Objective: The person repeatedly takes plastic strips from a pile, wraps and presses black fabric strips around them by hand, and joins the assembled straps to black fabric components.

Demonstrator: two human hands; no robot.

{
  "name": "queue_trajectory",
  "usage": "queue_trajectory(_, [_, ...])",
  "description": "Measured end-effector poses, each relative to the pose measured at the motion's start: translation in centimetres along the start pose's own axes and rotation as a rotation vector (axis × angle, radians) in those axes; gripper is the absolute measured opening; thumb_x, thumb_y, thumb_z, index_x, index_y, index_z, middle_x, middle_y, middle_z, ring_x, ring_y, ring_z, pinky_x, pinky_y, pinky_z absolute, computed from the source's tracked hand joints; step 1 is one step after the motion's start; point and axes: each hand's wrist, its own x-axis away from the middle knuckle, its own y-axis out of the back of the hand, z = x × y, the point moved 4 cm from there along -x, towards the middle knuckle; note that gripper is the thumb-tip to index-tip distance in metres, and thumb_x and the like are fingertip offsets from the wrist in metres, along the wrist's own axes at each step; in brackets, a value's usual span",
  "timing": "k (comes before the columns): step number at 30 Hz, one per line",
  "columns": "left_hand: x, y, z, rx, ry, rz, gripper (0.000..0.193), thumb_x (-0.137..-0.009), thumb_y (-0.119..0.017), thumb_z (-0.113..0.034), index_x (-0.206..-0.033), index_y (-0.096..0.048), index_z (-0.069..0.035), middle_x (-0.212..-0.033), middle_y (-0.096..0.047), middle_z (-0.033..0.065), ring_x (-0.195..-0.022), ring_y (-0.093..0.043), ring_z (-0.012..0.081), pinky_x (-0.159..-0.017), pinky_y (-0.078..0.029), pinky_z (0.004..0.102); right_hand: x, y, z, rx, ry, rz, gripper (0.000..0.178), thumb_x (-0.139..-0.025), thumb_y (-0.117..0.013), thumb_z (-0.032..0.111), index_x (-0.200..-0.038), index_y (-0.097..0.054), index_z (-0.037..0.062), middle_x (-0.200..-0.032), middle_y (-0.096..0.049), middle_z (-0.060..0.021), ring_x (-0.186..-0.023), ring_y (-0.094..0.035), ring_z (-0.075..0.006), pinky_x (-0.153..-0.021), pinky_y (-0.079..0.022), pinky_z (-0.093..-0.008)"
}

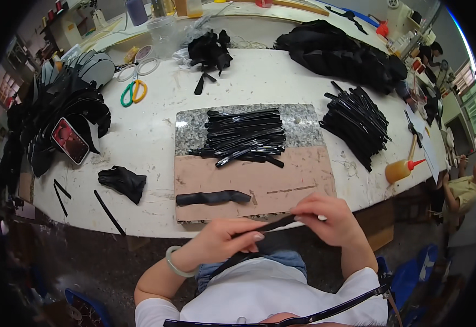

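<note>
A black leather-like strip is stretched between my hands in front of the table's near edge. My left hand, below a pale bangle, is closed around one part of it. Thumb and fingers of my right hand pinch its other end. Beyond them is a pinkish-brown board lying on a speckled stone slab. One wider black strip rests flat on the board's near left. A pile of glossy black strips lies across the slab and the board's far edge.
More black strips are stacked right of the slab. An amber bottle with a red nozzle stands near the right edge. At left lie a folded black piece, scissors and a propped phone. Black material is heaped behind.
</note>
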Motion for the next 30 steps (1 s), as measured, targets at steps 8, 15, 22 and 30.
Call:
queue_trajectory(8, [-0.1, 2.4, 2.1, -0.007, 0.105, -0.302, 0.027, -0.097, -0.056, -0.008, -0.121, -0.062, 0.001, -0.089, -0.069, 0.0082, -0.070, -0.067, 0.0110, -0.057, -0.052, 0.0218, -0.4, -1.9, -7.6, -0.163, -0.436, -0.140, 0.025, -0.075, -0.080, 0.007, -0.094, -0.066, 0.0009, -0.076, -0.065, -0.0035, -0.066, -0.058, -0.0078, -0.060, -0.047, -0.0236])
queue_trajectory(15, [-0.1, 2.6, 1.6, -0.878, -0.351, -0.477, 0.020, -0.086, -0.066, -0.004, -0.106, -0.064, -0.003, -0.081, -0.062, 0.0120, -0.063, -0.061, 0.0253, -0.055, -0.048, 0.0325, -2.3, -1.8, -7.2, 0.240, -0.506, 0.001, 0.032, -0.073, -0.082, 0.023, -0.093, -0.066, 0.0042, -0.075, -0.064, -0.0096, -0.068, -0.062, -0.0219, -0.064, -0.050, -0.0315])
queue_trajectory(22, [0.3, 3.0, 1.0, -0.974, -0.336, -0.446, 0.022, -0.086, -0.070, -0.013, -0.105, -0.064, -0.003, -0.079, -0.058, 0.0090, -0.062, -0.059, 0.0249, -0.054, -0.048, 0.0337, -7.0, 0.6, -6.2, 0.384, -0.087, -0.111, 0.021, -0.076, -0.078, 0.017, -0.088, -0.067, 0.0043, -0.077, -0.061, -0.0065, -0.067, -0.059, -0.0212, -0.062, -0.049, -0.0324])
queue_trajectory(30, [-0.3, 7.1, -2.2, -0.938, -0.383, -0.646, 0.019, -0.082, -0.070, -0.004, -0.100, -0.068, 0.000, -0.087, -0.063, 0.0118, -0.075, -0.060, 0.0261, -0.066, -0.050, 0.0336, -17.0, -4.9, -6.8, 0.391, 0.377, 0.017, 0.012, -0.080, -0.072, 0.011, -0.089, -0.069, 0.0046, -0.092, -0.062, -0.0056, -0.092, -0.058, -0.0255, -0.079, -0.049, -0.0358])
